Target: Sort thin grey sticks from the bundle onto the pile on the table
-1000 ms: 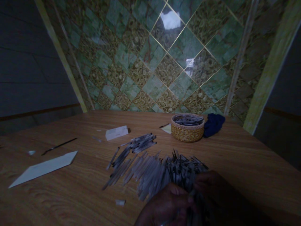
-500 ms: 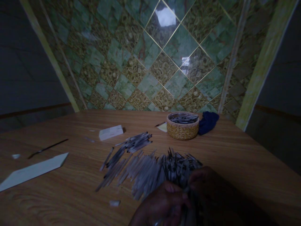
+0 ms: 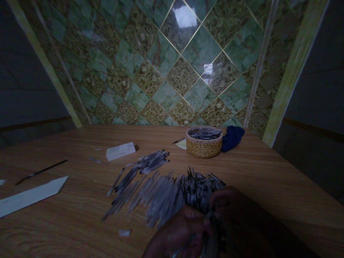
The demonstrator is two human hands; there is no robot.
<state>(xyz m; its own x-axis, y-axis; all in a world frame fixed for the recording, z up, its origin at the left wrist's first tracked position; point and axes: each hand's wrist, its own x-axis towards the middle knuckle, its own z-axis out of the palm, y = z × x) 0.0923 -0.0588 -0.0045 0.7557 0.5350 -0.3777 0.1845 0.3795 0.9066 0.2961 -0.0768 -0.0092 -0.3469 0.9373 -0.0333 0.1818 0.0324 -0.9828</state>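
Observation:
Low in the picture my left hand [image 3: 181, 231] is closed around a slim pale pen barrel [image 3: 209, 214], its end poking out by the thumb. Close against it, my right hand [image 3: 227, 200] is pinched at the barrel's tip; what its fingers hold is dark and too small to make out. Past both hands lie loose translucent pen barrels [image 3: 161, 200] in a heap, with black-tipped pen parts [image 3: 197, 186] at its right side. Farther back is a pile of pens with dark ends [image 3: 153, 162]. More parts under my hands are in deep shadow.
A woven basket [image 3: 204, 147] full of pens stands at the back, a dark blue cloth [image 3: 233, 138] against its right side. Leftward are a white box [image 3: 120, 151], a long white card [image 3: 32, 195] and a thin black stick [image 3: 41, 172]. A small white scrap [image 3: 124, 233] lies in front.
The view has turned slightly to the right, so everything sits farther left. My hands stay together at the barrel, with little change in their grip.

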